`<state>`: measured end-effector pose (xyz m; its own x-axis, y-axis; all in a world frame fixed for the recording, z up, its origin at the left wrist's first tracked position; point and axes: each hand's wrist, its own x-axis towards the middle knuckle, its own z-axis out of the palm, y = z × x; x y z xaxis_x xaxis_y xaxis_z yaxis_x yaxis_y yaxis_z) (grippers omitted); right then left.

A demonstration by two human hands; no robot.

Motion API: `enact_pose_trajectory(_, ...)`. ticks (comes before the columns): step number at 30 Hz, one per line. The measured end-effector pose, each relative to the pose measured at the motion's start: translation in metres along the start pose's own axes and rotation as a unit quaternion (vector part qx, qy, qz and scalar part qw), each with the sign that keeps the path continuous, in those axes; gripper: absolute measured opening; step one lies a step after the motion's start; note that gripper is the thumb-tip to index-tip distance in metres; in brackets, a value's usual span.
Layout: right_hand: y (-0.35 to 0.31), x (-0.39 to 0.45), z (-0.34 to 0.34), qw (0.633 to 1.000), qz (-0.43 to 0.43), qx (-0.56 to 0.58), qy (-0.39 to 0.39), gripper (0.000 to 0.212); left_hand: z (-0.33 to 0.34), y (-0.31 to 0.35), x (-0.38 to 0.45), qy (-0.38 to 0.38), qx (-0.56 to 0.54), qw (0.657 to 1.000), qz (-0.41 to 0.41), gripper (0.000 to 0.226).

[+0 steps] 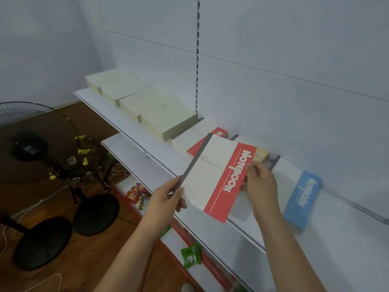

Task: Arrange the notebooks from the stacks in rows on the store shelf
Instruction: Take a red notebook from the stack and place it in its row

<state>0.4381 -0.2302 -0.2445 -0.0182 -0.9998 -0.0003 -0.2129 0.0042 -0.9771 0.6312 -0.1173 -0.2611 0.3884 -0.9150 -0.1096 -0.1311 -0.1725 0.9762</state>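
A red-and-cream notebook [216, 178] with a grey spine is held above the white shelf [168, 163]. My left hand [168, 197] grips its spine edge at the lower left. My right hand [261, 182] pinches its red edge on the right. Behind it lies a stack with a red notebook [202, 144] on top, and a yellow notebook [261, 154] peeks out beyond. A blue notebook [303, 199] leans against the back panel at the right. Several cream stacks [147, 106] line the shelf's left part.
Metal dividers [273, 161] stand on the shelf near the back panel. Two standing fans [42, 154] with black round bases and loose cables fill the wooden floor at the left. Packets and a green item [191, 256] lie on lower shelves below.
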Motion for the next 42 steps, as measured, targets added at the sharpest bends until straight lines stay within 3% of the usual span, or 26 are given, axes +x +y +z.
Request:
enact_pose_trajectory(7,0.004,0.083,0.059,0.996,0.066,0.042,-0.034,0.015,-0.037,0.001,0.107,0.028,0.113,0.993,-0.032,0.040)
enact_pose_trajectory(12,-0.009,0.136,0.087,0.996,0.064,0.024,-0.052,0.018,-0.051,0.010,0.166,0.006,0.234,0.971,0.041,0.053)
enact_pose_trajectory(14,-0.010,0.153,0.095,0.991,0.093,0.001,-0.095,0.021,-0.052,0.009,0.187,-0.017,0.302,0.951,0.064,0.060)
enact_pose_trajectory(16,-0.007,0.165,0.105,0.984,0.120,-0.051,-0.120,0.031,-0.050,0.007,0.208,-0.073,0.403,0.910,0.072,0.078)
enact_pose_trajectory(19,-0.003,0.173,0.126,0.976,0.166,-0.070,-0.121,0.057,-0.040,0.005,0.235,-0.139,0.466,0.871,0.074,0.099)
enact_pose_trajectory(21,0.001,0.175,0.142,0.973,0.191,-0.074,-0.104,0.057,-0.036,0.004,0.253,-0.153,0.486,0.855,0.100,0.102)
enact_pose_trajectory(26,-0.002,0.178,0.168,0.970,0.243,-0.010,-0.021,0.054,-0.040,0.003,0.293,-0.244,0.474,0.835,0.135,0.106)
enact_pose_trajectory(31,-0.010,0.185,0.190,0.960,0.279,0.022,0.028,0.101,-0.044,-0.002,0.316,-0.300,0.432,0.840,0.135,0.116)
enact_pose_trajectory(33,-0.014,0.183,0.193,0.954,0.296,0.023,0.028,0.110,-0.046,-0.005,0.316,-0.303,0.413,0.848,0.138,0.115)
enact_pose_trajectory(37,-0.034,0.169,0.196,0.960,0.273,-0.051,0.032,0.093,-0.048,0.002,0.307,-0.325,0.439,0.822,0.160,0.129)
enact_pose_trajectory(39,-0.043,0.161,0.191,0.969,0.226,-0.082,0.051,0.089,-0.050,0.017,0.302,-0.307,0.465,0.801,0.220,0.138)
enact_pose_trajectory(42,-0.065,0.143,0.167,0.981,0.142,-0.083,0.102,0.090,-0.043,0.049,0.289,-0.290,0.419,0.804,0.308,0.132)
